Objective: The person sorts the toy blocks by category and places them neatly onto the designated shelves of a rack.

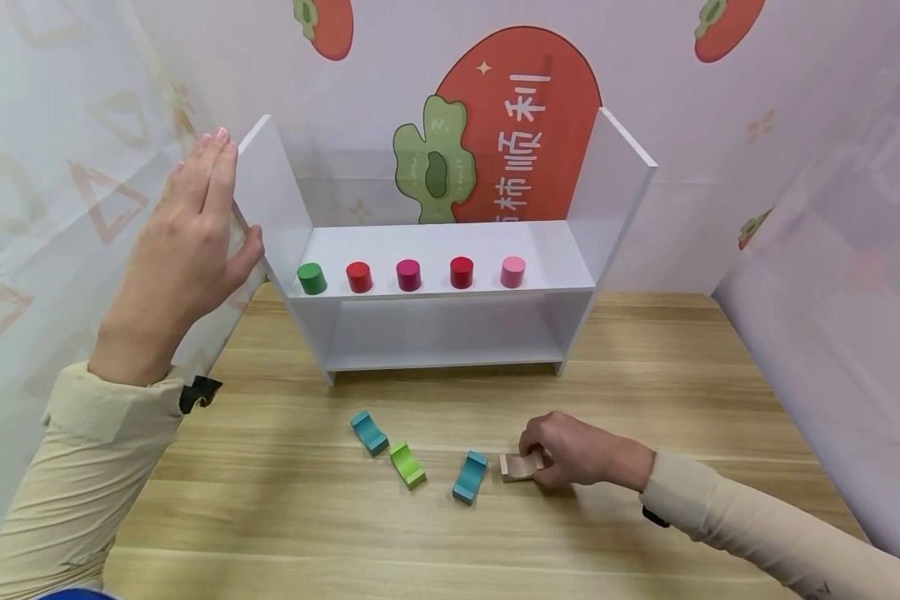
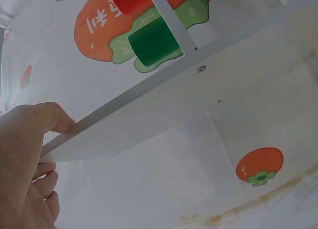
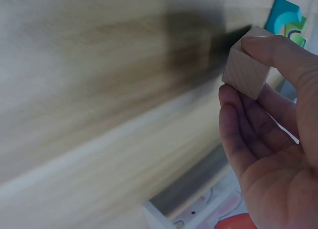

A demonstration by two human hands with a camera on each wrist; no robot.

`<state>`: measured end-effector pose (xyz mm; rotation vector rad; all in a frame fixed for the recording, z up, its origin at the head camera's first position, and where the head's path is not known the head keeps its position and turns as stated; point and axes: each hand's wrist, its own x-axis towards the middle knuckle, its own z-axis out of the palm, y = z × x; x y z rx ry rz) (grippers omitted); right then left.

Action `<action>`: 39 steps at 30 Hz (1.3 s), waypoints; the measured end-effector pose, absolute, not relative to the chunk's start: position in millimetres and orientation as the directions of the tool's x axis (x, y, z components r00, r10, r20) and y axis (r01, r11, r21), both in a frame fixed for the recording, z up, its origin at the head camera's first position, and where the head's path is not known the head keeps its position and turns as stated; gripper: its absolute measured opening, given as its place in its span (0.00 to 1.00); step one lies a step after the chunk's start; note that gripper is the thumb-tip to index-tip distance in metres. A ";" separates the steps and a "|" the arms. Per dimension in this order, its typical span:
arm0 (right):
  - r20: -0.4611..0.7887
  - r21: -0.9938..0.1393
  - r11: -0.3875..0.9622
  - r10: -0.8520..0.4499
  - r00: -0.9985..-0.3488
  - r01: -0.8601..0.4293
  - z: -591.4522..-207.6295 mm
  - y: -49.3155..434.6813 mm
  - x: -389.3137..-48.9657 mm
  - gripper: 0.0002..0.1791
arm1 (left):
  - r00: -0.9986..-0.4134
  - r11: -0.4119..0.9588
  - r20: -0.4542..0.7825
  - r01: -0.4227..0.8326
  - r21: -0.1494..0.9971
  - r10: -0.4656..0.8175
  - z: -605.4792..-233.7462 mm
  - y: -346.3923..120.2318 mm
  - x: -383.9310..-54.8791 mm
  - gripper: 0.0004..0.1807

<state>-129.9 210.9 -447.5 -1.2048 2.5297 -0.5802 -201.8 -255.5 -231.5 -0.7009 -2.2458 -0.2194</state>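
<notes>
My left hand (image 1: 195, 221) grips the left side panel (image 2: 117, 110) of a white shelf (image 1: 450, 367), thumb on one face and fingers on the other. Over the table, my right hand (image 1: 573, 450) pinches a natural wood block with a curved hollow (image 1: 516, 467) between thumb and fingers. In the right wrist view the plain end of that wood block (image 3: 246, 72) faces the camera. Just left of it lies a teal curved block (image 1: 470, 477). Farther left are a lime green curved block (image 1: 407, 465) and another teal curved block (image 1: 370, 432).
Along the shelf's upper board stand a green cylinder (image 1: 312, 278), a red one, a magenta cylinder (image 1: 408, 275), a dark red one and a pink cylinder (image 1: 513, 272). The shelf stands at the back of the wooden table (image 1: 307, 533). Printed cloth walls enclose the back and sides.
</notes>
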 end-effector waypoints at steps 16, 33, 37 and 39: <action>0.050 -0.465 0.482 -0.823 -0.566 -0.743 -398.7 156.2 -158.5 0.12 | -0.554 0.835 0.722 0.546 -0.061 0.415 -231.8 -256.9 -200.1 0.43; 0.130 -0.478 0.487 -0.784 -0.607 -0.731 -378.3 79.3 -203.7 0.15 | -0.574 0.842 0.705 0.536 -0.060 0.416 -231.0 -256.5 -198.9 0.43; 0.125 -0.517 0.488 -0.770 -0.626 -0.703 -381.1 62.7 -212.2 0.17 | -0.579 0.843 0.703 0.534 -0.055 0.413 -230.6 -256.5 -198.5 0.43; 0.127 -0.541 0.479 -0.766 -0.631 -0.691 -382.8 55.1 -215.5 0.18 | -0.578 0.843 0.704 0.535 -0.056 0.413 -230.3 -256.3 -198.6 0.43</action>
